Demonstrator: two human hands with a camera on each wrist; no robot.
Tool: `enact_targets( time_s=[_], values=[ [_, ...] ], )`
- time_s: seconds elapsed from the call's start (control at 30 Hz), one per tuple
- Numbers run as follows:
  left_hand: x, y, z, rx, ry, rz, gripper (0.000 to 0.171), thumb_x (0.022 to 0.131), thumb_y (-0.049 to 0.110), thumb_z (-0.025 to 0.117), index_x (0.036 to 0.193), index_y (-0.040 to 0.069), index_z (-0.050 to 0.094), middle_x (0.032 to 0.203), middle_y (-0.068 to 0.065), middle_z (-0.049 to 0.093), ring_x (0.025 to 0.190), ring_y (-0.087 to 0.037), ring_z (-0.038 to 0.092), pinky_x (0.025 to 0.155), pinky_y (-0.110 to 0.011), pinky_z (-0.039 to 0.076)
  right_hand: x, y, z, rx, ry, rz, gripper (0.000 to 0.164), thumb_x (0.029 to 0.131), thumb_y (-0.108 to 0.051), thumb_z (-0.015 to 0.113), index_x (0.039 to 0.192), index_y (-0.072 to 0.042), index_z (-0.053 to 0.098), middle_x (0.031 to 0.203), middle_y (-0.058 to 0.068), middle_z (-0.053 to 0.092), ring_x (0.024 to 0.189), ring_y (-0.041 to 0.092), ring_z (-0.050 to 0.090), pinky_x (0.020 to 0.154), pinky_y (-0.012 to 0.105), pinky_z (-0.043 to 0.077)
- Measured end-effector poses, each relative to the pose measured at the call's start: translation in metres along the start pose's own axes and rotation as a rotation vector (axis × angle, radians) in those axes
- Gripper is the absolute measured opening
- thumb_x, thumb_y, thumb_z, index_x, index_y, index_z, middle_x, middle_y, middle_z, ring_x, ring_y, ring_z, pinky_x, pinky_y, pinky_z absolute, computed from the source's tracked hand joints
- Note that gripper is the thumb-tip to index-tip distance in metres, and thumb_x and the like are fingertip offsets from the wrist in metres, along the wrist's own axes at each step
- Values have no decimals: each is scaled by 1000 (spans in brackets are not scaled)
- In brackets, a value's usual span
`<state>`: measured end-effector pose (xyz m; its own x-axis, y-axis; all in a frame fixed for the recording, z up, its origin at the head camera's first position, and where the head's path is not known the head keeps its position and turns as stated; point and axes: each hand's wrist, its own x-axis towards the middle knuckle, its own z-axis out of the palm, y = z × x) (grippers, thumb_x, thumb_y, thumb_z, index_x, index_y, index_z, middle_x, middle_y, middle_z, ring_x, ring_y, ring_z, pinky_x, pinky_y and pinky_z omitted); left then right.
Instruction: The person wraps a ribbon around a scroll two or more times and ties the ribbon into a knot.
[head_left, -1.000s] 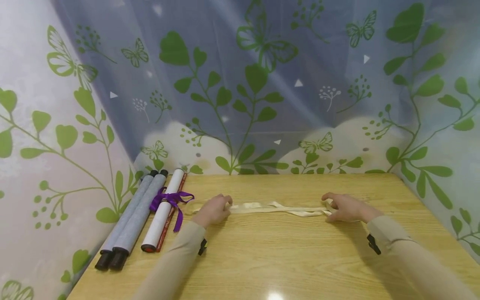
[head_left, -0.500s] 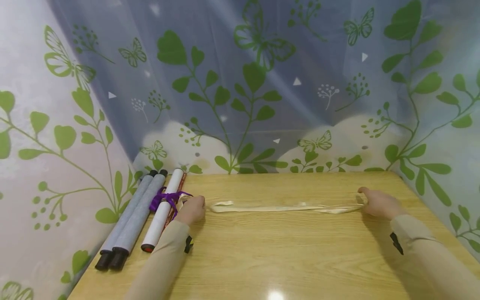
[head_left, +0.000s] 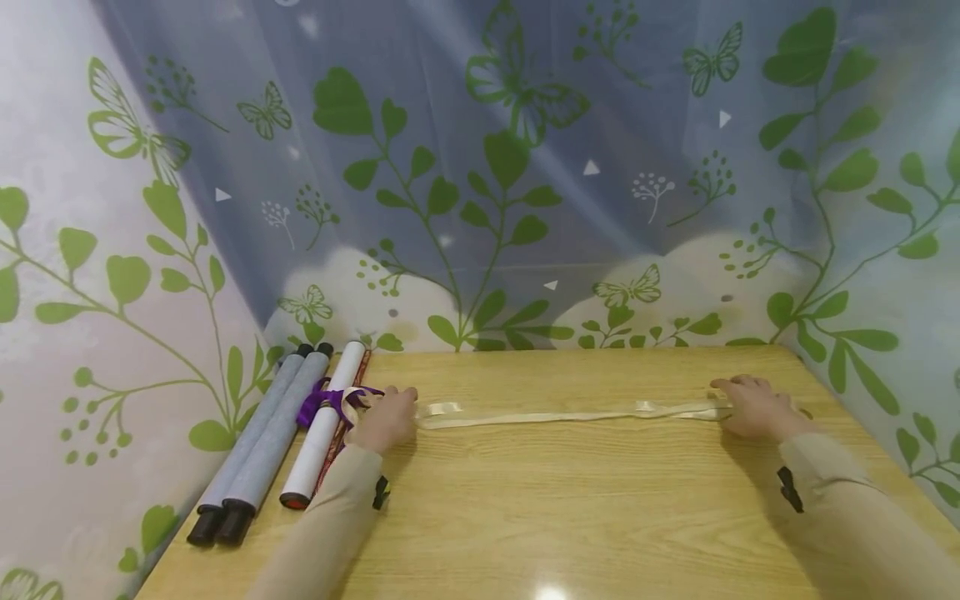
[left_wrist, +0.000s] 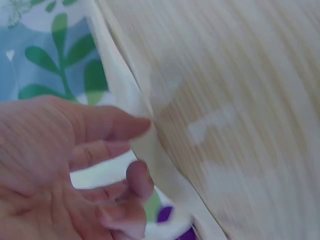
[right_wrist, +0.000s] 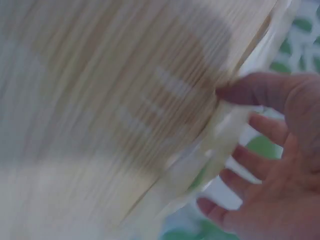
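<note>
A long cream ribbon (head_left: 525, 418) lies stretched across the wooden table, roughly straight and slightly twisted near its right part. At its left end my left hand (head_left: 386, 419) pinches it between thumb and fingers, as the left wrist view shows the thumb tip against the ribbon (left_wrist: 172, 187). A loose piece of it reaches the purple bow (head_left: 311, 406). My right hand (head_left: 757, 408) is over the right end, its fingers spread and relaxed; in the right wrist view the thumb touches or nearly touches the ribbon (right_wrist: 220, 135).
Left of my left hand lies a white rolled scroll (head_left: 322, 442) tied with the purple bow, a red patterned strip (head_left: 335, 454) alongside. Two grey rolls (head_left: 262, 450) with black ends lie further left. Leaf-patterned curtains (head_left: 480, 208) border the wooden table (head_left: 570, 508) behind and at the sides.
Both hands moved apart, left toward the scroll and right outward, drawing the ribbon out longer. In the last half second the right hand's fingers have spread; the left shifted only slightly.
</note>
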<state>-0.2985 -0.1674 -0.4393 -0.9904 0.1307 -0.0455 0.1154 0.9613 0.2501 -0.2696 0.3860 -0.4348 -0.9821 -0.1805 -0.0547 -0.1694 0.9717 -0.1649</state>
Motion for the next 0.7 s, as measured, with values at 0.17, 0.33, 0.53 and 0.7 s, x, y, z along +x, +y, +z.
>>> enact_targets(
  time_s=[0.17, 0.33, 0.53, 0.7],
  values=[
    [3, 23, 4, -2, -52, 169, 51, 85, 7, 64, 135, 2, 52, 125, -27, 51, 90, -34, 62, 75, -50, 54, 15, -49, 15, 23, 42, -173, 66, 82, -15, 74, 137, 8, 46, 133, 37, 47, 119, 59, 43, 89, 73, 39],
    [11, 28, 14, -8, -56, 234, 21, 90, 4, 61, 111, 2, 62, 105, -18, 60, 86, -27, 60, 79, -45, 53, 24, -72, 25, 47, 76, -252, 44, 86, -8, 71, 125, 7, 57, 109, 25, 63, 96, 42, 62, 81, 53, 53],
    [12, 15, 16, -19, -20, 227, 7, 90, 2, 60, 85, 5, 61, 81, -8, 64, 72, -19, 52, 67, -35, 47, 21, -52, 25, 45, 75, -165, 11, 90, -13, 68, 99, -6, 66, 96, 14, 70, 78, 26, 65, 61, 41, 52],
    [8, 1, 14, 0, 23, 227, 10, 87, 2, 62, 79, 6, 59, 75, -6, 61, 68, -19, 50, 66, -36, 46, 11, -19, 24, 33, 105, -134, 4, 87, -7, 68, 90, -8, 65, 88, 12, 70, 71, 24, 63, 56, 39, 48]
  ],
)
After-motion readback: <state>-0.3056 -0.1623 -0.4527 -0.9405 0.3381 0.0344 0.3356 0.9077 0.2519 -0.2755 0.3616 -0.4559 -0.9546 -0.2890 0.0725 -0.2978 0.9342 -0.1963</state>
